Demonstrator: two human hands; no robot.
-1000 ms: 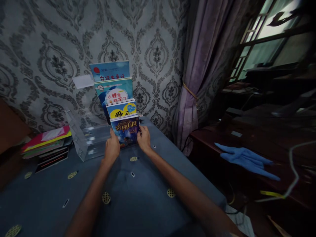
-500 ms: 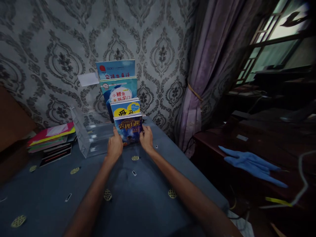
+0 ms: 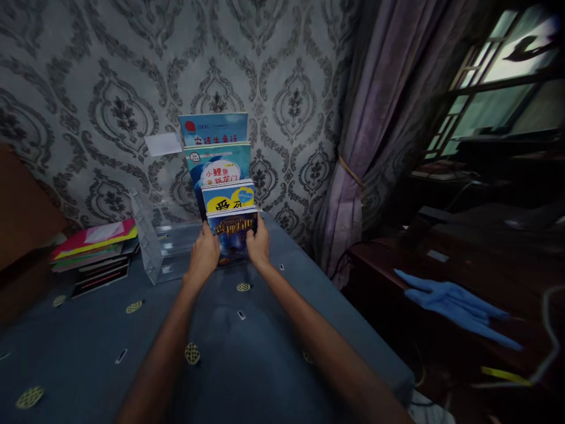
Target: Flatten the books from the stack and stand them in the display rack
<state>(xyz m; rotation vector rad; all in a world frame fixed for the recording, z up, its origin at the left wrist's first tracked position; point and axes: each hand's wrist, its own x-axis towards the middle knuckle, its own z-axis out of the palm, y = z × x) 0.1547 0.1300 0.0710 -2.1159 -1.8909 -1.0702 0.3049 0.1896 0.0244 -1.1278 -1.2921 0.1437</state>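
Books stand upright in rising rows at the right part of a clear tiered stand point(image 3: 152, 247). The front one is a dark blue book point(image 3: 233, 235); behind it are a yellow and blue book point(image 3: 223, 200), a teal book point(image 3: 220, 162) and a light blue book point(image 3: 215, 125) at the back. My left hand point(image 3: 205, 252) is closed on the left edge of the dark blue book. On its right edge my right hand point(image 3: 259, 238) grips too, thumb on the cover. The lower parts of the rear books are hidden.
A pile of colourful folders and booklets point(image 3: 97, 250) lies left of the stand, beside a brown box point(image 3: 26, 218). A white card point(image 3: 162, 144) is at the stand's top. Rightward are a purple curtain point(image 3: 346, 212) and blue gloves point(image 3: 459, 303) on a dark red surface.
My right hand has shifted up along the dark blue book's edge, its thumb now over the cover. The view has moved slightly; the books stand in the same arrangement.
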